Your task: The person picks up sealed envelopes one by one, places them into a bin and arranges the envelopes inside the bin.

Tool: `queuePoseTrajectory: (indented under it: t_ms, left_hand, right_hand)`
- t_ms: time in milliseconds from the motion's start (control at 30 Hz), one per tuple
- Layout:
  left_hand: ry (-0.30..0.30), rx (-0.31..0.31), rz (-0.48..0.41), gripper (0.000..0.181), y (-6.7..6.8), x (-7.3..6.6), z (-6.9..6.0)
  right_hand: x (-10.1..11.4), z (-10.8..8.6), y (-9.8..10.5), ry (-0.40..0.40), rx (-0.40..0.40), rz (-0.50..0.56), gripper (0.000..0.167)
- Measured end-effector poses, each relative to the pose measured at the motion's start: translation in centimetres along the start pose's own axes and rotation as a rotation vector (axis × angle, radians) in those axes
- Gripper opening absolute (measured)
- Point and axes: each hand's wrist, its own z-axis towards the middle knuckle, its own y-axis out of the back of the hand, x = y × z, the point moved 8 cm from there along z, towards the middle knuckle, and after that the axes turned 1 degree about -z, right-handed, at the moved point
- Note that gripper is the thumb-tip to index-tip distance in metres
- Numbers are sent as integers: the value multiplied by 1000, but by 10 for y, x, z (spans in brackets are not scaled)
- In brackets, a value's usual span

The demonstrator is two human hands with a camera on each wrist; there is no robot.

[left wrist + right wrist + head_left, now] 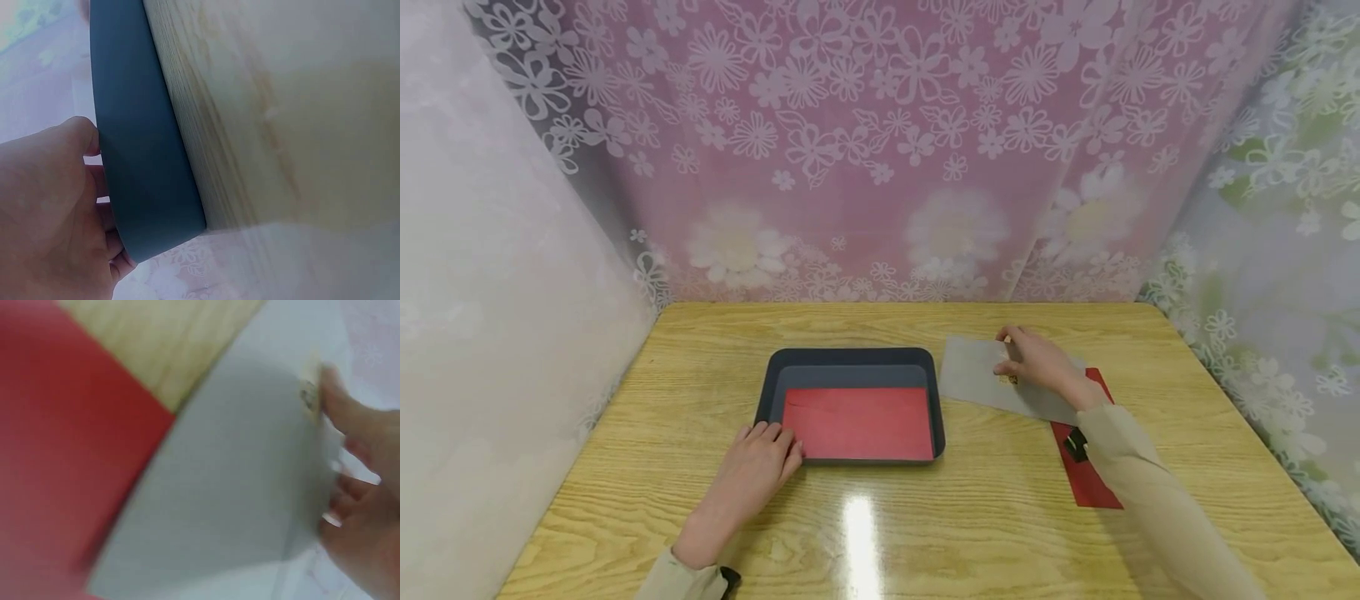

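A dark grey-blue tray (pixel 850 357) stands on the table with a red envelope (pixel 857 423) lying flat in its front part. My left hand (pixel 758 458) is at the tray's front left corner. In the left wrist view, its fingers (pixel 107 215) bend over the rim of the tray wall. To the right lies a pale grey envelope (pixel 970 367) with a small gold print, overlapping a second red envelope (pixel 1090 479). Over the grey envelope is my right hand (pixel 1037 362), thumb and fingers apart. Its thumb (pixel 337 403) is beside the gold print; contact is too blurred to tell.
The wood-grain table (pixel 715 333) backs onto a pink flowered curtain (pixel 850 167). A white curtain (pixel 512 292) hangs at the left side and a flowered one (pixel 1270 333) at the right. The tray's right wall is close to the grey envelope's left edge.
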Motion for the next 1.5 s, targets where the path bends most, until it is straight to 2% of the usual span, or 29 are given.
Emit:
queuePoseTrajectory:
  t_ms: [200,333,467,600,833,967,1067,1300,1500]
  left_hand:
    - [4,0,-9,35,0,-1,0]
    - [2,2,-10,35,0,0,0]
    - [5,8,-15,35,0,0,0]
    - [2,4,-12,35,0,0,0]
    - [-11,-11,9,34,0,0,0]
    - [-9,-12,0,35,2,-1,1]
    - [-4,-7,-5,36,3,-1,1]
    - [6,6,-8,37,4,-2,1]
    - [4,3,-12,37,4,-2,1]
  right_hand:
    - [13,-9,18,77,-260,-81,23]
    - [29,-18,36,172,-457,-176,20]
    - [49,-26,56,290,-647,-316,22]
    - [68,-29,71,339,-748,-427,29]
    - [110,-33,91,351,-862,-454,37]
    - [139,-32,92,361,-873,-379,38]
    - [160,-27,86,386,-826,-295,34]
    - [204,-10,61,441,-710,-125,13]
    - [231,4,41,466,-627,-18,10]
